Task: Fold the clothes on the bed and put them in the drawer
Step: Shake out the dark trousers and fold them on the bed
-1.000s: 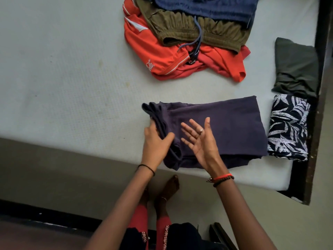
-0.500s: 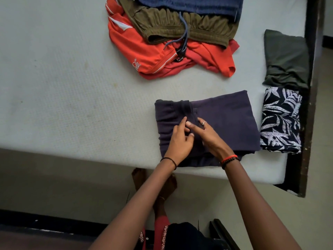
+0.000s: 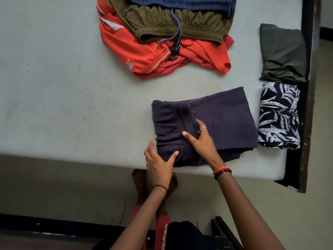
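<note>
A dark purple garment [image 3: 221, 120] lies folded into a rectangle near the front edge of the pale mattress [image 3: 63, 87]. My left hand [image 3: 158, 161] grips its front left corner, thumb on top and fingers under the edge. My right hand [image 3: 201, 139] lies flat on the middle of the garment, fingers spread, pressing along the folded waistband. An unfolded heap lies at the back: an orange shirt [image 3: 137, 51], olive shorts [image 3: 171, 24] with a drawstring, and a blue garment [image 3: 189, 3].
Two folded pieces lie at the mattress's right edge: a dark green one [image 3: 282, 51] and a navy leaf-print one [image 3: 279, 114]. The dark wooden bed frame [image 3: 308, 105] runs down the right side. My bare feet [image 3: 142, 181] stand on the floor below the mattress edge.
The left part of the purple garment was folded over to the right, making it shorter. My left hand has moved from its middle to the front left corner; my right hand stays on top.
</note>
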### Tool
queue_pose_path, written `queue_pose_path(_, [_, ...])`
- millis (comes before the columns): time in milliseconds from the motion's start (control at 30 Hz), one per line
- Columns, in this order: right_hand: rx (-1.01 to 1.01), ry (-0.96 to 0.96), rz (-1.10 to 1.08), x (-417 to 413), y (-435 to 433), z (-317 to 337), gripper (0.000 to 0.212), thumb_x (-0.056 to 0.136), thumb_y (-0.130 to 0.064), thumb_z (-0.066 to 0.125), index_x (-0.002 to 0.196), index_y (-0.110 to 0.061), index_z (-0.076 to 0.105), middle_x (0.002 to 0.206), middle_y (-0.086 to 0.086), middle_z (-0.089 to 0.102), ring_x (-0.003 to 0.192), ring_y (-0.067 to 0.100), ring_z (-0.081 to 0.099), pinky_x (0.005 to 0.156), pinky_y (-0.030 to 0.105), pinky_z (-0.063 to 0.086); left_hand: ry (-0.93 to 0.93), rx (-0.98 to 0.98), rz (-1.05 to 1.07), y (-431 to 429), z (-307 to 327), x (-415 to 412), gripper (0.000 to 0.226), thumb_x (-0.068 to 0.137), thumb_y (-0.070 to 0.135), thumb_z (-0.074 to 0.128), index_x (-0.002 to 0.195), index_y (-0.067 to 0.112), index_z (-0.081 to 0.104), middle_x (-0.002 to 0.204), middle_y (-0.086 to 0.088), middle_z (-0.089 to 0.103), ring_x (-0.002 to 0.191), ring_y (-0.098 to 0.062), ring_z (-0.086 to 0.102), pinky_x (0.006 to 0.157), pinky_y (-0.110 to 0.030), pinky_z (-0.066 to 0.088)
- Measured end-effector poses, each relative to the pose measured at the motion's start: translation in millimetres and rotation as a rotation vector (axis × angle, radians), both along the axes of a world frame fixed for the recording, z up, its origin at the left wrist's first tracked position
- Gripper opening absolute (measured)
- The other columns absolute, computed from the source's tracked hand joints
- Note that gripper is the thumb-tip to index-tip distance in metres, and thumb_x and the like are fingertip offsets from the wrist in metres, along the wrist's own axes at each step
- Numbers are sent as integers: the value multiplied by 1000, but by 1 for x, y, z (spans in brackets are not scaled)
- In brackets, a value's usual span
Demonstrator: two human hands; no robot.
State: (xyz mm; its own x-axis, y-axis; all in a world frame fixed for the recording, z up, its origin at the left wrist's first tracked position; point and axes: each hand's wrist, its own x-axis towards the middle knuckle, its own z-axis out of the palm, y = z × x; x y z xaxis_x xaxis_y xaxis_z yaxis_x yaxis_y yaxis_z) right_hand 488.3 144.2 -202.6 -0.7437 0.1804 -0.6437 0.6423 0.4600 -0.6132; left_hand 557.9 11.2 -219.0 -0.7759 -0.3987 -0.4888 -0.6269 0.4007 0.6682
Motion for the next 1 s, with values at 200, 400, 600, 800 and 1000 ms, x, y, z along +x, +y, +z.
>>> queue_pose_path(200, [602,838,405,-32,-40,17,37,97,-26,45,127,-6,56,128,11,58,127,28,48,107,47,36,-191,516,275,-9,-12,0,74,70,24,82,130,11,41,124,-4,55,112,-16,57,90,-21,50])
queue_pose_path(400, [485,229,873,-123,-66,4,46,89,-55,51,105,-13,63,112,5,63,110,26,55,94,42,33,-242,538,167,-28,-17,0,53,76,11,76,119,11,45,110,-2,56,94,-11,58,66,-7,50])
queue_pose_path(600, [482,242,874,-152,-72,-7,21,90,-34,57,94,-16,66,109,4,64,108,26,55,82,36,28,-321,282,-50,-28,-26,2,35,78,23,76,102,3,62,91,-8,66,86,-22,63,70,-26,50])
queue_pose_path(800, [615,360,883,-140,-77,-22,26,94,-30,48,93,-17,70,103,1,65,101,24,57,86,39,28,-327,227,-69,-25,-28,0,32,79,23,75,100,1,66,91,-10,67,84,-18,59,71,-27,47])
queue_pose_path(1000, [785,665,563,-62,-94,-10,43,89,-19,47,130,-8,53,139,13,50,132,29,43,107,51,33,-557,657,-216,-62,-17,-23,17,86,6,63,103,4,64,101,-14,69,99,-26,64,87,-32,49])
